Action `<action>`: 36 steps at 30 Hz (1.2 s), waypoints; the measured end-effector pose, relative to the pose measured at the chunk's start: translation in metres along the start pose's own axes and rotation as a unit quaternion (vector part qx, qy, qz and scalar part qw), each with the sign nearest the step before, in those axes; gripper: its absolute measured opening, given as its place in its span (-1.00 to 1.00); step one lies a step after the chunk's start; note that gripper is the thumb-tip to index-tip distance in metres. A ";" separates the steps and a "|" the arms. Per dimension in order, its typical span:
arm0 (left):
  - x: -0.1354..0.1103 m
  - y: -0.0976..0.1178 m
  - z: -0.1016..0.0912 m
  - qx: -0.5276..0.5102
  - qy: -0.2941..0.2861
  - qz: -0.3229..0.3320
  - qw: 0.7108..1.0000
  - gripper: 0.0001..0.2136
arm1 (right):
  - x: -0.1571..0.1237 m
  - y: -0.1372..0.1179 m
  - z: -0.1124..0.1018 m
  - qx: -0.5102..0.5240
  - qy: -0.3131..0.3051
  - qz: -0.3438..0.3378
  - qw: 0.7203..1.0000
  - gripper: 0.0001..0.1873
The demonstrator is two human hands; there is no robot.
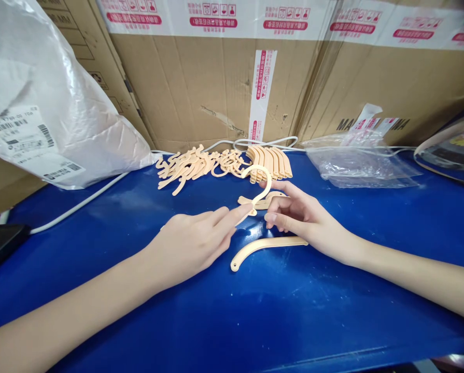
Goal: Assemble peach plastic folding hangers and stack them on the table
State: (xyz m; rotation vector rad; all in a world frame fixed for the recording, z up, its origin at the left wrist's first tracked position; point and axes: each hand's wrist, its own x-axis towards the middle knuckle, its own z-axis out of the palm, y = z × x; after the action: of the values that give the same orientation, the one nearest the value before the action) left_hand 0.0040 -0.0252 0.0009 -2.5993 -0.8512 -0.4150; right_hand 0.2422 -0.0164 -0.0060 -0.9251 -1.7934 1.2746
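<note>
My left hand [200,238] is closed on a cream plastic hanger hook [269,181]; its base sits at my fingertips and the curved end rises toward the boxes. My right hand [294,210] is just right of the hook, fingers bent and apart, the index fingertip close to the curve; whether it touches I cannot tell. Below that hand lies a curved hanger arm [266,243] with a small hole at its left end, its right end partly covered by the hand. More cream hanger pieces [242,200] lie behind the hook, partly hidden.
At the back of the blue table [224,321] are a loose pile of hanger hooks [188,168] and a row of hanger arms [272,160]. Cardboard boxes [200,83] stand behind. A white bag [60,114] leans at left; clear plastic bags [356,160] and a white cable [87,202] lie around.
</note>
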 end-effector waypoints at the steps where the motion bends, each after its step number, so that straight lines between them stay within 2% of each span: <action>1: 0.000 -0.001 0.001 0.000 0.007 -0.002 1.000 -0.63 | 0.000 0.000 0.000 0.000 0.001 -0.003 1.000 -0.55; 7: -0.001 -0.003 0.001 -0.052 0.004 -0.046 0.998 -0.64 | 0.001 -0.004 0.000 -0.029 -0.011 0.001 1.000 -0.61; 12: -0.001 -0.004 -0.006 -0.196 -0.053 -0.131 0.970 -0.60 | -0.002 -0.006 0.000 -0.125 0.001 -0.023 0.992 -0.68; 16: -0.001 -0.005 -0.009 -0.357 -0.072 -0.182 0.913 -0.65 | -0.007 -0.008 0.002 -0.276 0.002 -0.110 0.955 -0.81; 20: 0.000 -0.002 -0.009 -0.516 -0.068 -0.241 0.819 -0.69 | -0.010 -0.010 0.004 -0.396 -0.045 -0.180 0.899 -0.70; 23: 0.002 0.001 -0.009 -0.589 -0.051 -0.270 0.760 -0.74 | -0.010 -0.010 0.006 -0.444 -0.080 -0.193 0.871 -0.75; 26: 0.003 0.002 -0.006 -0.636 -0.026 -0.280 0.718 -0.78 | -0.009 -0.009 0.007 -0.450 -0.101 -0.206 0.863 -0.75; 29: 0.004 0.000 -0.003 -0.685 -0.022 -0.267 0.678 -0.74 | -0.008 -0.008 0.009 -0.427 -0.097 -0.219 0.872 -0.77; 32: 0.007 -0.003 -0.004 -0.711 -0.051 -0.255 0.653 -0.75 | -0.010 -0.007 0.008 -0.417 -0.089 -0.230 0.875 -0.78; 36: 0.013 -0.005 -0.009 -0.687 -0.115 -0.250 0.672 -0.77 | -0.013 -0.004 0.006 -0.432 -0.083 -0.214 0.872 -0.77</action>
State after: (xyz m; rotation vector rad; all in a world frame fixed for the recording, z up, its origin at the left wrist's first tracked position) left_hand 0.0095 -0.0193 0.0147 -3.7150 -1.9036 -1.3300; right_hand 0.2424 -0.0312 -0.0053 -0.7862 -2.5833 0.2283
